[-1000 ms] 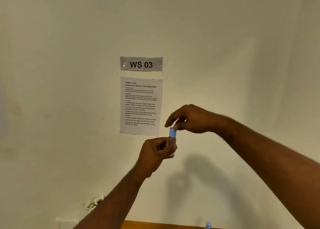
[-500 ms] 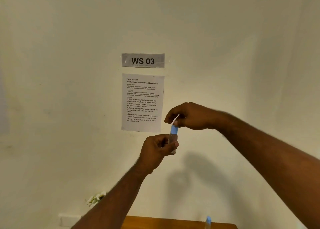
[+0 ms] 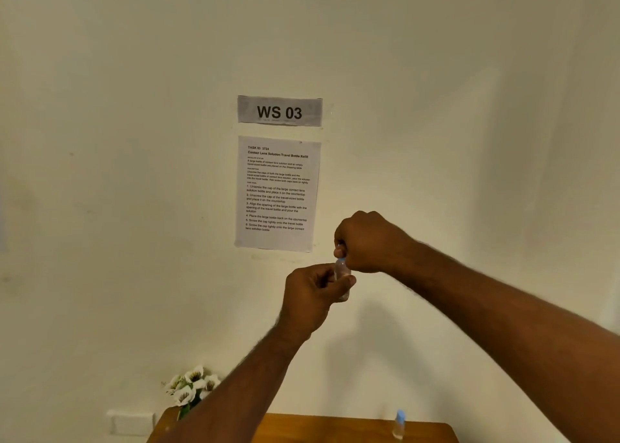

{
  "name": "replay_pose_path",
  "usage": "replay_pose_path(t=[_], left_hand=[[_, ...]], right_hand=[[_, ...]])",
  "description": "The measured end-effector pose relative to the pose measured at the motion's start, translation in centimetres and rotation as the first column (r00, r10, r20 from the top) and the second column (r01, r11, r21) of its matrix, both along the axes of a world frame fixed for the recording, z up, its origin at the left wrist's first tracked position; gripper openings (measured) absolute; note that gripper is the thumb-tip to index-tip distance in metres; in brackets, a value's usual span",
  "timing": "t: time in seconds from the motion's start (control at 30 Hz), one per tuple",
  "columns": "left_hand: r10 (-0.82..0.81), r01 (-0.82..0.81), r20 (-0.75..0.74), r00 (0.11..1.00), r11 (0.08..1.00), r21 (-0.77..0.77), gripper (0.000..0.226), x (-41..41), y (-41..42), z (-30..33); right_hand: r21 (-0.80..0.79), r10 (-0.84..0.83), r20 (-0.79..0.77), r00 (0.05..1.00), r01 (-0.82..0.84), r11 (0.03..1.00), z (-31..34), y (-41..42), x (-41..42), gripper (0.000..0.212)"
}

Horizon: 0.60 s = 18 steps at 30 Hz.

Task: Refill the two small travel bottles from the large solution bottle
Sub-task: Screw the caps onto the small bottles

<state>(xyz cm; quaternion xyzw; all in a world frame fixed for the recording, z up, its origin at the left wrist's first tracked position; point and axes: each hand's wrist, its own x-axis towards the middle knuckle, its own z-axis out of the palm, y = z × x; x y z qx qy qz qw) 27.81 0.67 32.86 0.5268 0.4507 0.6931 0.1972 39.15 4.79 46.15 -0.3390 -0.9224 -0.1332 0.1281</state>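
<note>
I hold a small clear travel bottle (image 3: pixel 341 271) upright in front of the wall, my left hand (image 3: pixel 312 296) wrapped around its body. My right hand (image 3: pixel 365 243) is closed over its blue cap (image 3: pixel 341 260), which shows only as a thin blue sliver under the fingers. A second small travel bottle (image 3: pixel 399 424) with a blue cap stands on the wooden table (image 3: pixel 335 429) at the bottom right. The large solution bottle is not in view.
A "WS 03" sign (image 3: pixel 280 111) and a printed task sheet (image 3: pixel 277 192) hang on the cream wall. White artificial flowers (image 3: pixel 192 385) sit at the table's back left, beside a white wall socket (image 3: pixel 130 422).
My right hand has come down and closed over the blue cap, hiding most of it. The view has tilted down, so more of the table, flowers and second bottle show.
</note>
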Motion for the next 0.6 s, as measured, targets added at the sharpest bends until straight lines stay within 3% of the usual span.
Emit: replay_pose_path(t=[0.13, 0.27, 0.37, 0.43, 0.5, 0.6], left_hand=[[0.067, -0.067, -0.002, 0.998, 0.998, -0.012, 0.029, -0.1, 0.2, -1.3], [0.007, -0.007, 0.013, 1.0, 0.999, -0.046, 0.009, -1.1, -0.4, -3.1], [-0.074, 0.076, 0.032, 0.997, 0.994, -0.074, 0.026, -1.3, -0.8, -4.6], [-0.105, 0.103, -0.01, 0.994, 0.987, -0.125, 0.023, -1.1, -0.8, -6.2], [-0.098, 0.073, -0.116, 0.988, 0.977, -0.201, 0.029, -0.8, -0.3, -8.2], [-0.046, -0.029, -0.233, 0.971, 0.95, -0.311, 0.057, -0.2, 0.3, -11.2]], right_hand=[[-0.045, 0.004, -0.062, 0.998, -0.007, 0.999, -1.4, 0.7, -0.5, 0.012], [-0.356, 0.0, -0.388, 0.922, -0.15, 0.922, -4.6, 1.1, 0.7, 0.02], [-0.487, -0.11, -0.511, 0.853, -0.181, 0.854, -8.7, 1.0, 1.9, 0.021], [-0.536, -0.181, -0.561, 0.808, -0.188, 0.823, -11.4, 0.9, 2.5, 0.021], [-0.57, -0.251, -0.594, 0.764, -0.18, 0.802, -14.0, 1.3, 3.0, 0.02], [-0.577, -0.332, -0.608, 0.721, -0.114, 0.809, -17.2, 2.1, 4.1, 0.026]])
